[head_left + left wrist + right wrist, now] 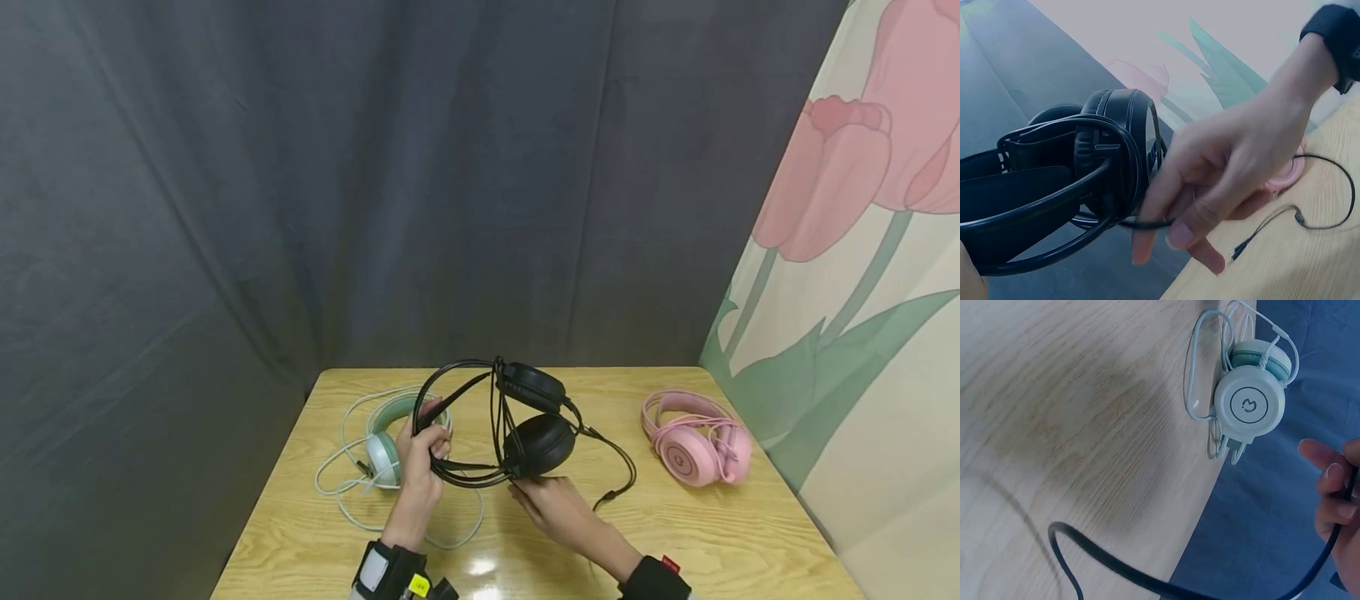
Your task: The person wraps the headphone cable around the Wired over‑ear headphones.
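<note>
Black over-ear headphones (536, 446) are held up above the table, with loops of their cable wound around the headband and ear cups. My left hand (423, 450) grips the headband on its left side; only a sliver of this hand shows in the left wrist view. Below the nearer ear cup is my right hand (555, 510). In the left wrist view its thumb and fingers pinch the black cable (1147, 224). A free stretch of cable (1110, 565) hangs in the right wrist view, beside the right hand's fingers (1333, 509). The plug (1240, 251) dangles over the wood.
Mint-green and white headphones (1249, 405) lie at the left of the wooden table (660, 533), their pale cord looped loosely around them. Pink headphones (690, 454) with a wound pink cord lie at the right. A dark curtain (480, 183) hangs behind, a tulip-print cloth (862, 333) at right.
</note>
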`<action>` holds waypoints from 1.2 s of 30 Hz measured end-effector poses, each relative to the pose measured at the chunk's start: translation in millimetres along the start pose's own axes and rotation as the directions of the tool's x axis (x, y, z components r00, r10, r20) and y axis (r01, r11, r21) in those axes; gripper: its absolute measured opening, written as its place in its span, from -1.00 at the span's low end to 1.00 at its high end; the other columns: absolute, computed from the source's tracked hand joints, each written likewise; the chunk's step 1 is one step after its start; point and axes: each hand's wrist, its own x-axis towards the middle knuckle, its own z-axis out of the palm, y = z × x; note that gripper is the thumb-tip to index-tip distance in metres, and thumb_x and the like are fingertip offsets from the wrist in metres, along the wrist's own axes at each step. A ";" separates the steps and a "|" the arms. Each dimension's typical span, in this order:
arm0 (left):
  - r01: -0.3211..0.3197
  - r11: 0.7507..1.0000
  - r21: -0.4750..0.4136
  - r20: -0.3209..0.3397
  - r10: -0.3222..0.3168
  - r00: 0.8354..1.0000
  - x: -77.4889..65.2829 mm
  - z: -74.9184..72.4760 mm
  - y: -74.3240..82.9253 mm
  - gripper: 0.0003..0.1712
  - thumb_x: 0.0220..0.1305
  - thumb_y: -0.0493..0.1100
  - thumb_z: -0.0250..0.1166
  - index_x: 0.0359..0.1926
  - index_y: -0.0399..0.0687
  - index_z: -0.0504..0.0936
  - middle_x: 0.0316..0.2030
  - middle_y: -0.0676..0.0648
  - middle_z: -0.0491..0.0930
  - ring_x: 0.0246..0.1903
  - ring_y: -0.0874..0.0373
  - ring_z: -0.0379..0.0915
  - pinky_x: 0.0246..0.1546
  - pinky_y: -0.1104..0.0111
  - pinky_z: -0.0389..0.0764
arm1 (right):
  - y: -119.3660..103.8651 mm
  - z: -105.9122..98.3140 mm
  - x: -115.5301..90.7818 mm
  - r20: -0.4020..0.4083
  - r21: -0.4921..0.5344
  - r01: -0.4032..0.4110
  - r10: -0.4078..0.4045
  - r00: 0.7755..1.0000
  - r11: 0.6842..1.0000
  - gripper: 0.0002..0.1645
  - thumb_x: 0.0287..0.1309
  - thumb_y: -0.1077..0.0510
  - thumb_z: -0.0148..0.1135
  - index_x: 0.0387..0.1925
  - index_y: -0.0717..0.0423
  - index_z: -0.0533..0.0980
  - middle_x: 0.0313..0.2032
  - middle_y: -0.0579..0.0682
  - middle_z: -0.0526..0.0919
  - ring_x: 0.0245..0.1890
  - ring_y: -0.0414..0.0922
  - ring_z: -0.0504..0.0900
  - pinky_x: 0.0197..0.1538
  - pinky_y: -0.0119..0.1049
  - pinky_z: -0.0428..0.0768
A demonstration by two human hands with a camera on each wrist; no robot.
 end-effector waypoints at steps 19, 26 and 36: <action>-0.143 0.960 0.240 -0.078 0.166 0.983 1.5 -7.6 -3.5 -0.50 -0.02 -0.59 0.10 0.02 -0.42 0.58 -0.54 -0.05 0.42 -0.73 0.29 0.18 -0.70 0.53 0.21 | 5.7 -14.8 0.4 0.093 0.063 0.040 -0.046 0.995 0.997 -0.74 0.26 0.26 0.27 -0.02 0.03 0.63 -0.34 -0.16 0.70 -0.52 -0.46 0.42 -0.51 -0.57 0.40; -0.232 0.863 0.448 -0.068 0.292 0.954 -1.0 -15.2 -4.9 -0.55 -0.01 -0.59 0.14 -0.04 -0.42 0.65 -0.57 0.01 0.48 -0.78 0.31 0.19 -0.74 0.56 0.25 | 18.6 -26.9 -3.3 0.114 0.054 0.045 -0.051 0.992 0.998 -0.78 0.22 0.21 0.32 -0.09 0.00 0.68 -0.43 -0.23 0.65 -0.59 -0.52 0.30 -0.54 -0.63 0.28; -0.213 0.837 0.504 -0.061 0.280 0.958 -4.7 -18.3 -1.2 -0.52 -0.06 -0.62 0.13 -0.06 -0.39 0.67 -0.42 -0.14 0.60 -0.78 0.30 0.24 -0.76 0.55 0.29 | 35.0 -45.8 -4.6 -0.002 -0.042 0.093 -0.093 0.996 0.995 -0.82 0.10 0.23 0.41 -0.23 -0.04 0.68 -0.46 -0.28 0.55 -0.55 -0.48 0.38 -0.57 -0.62 0.30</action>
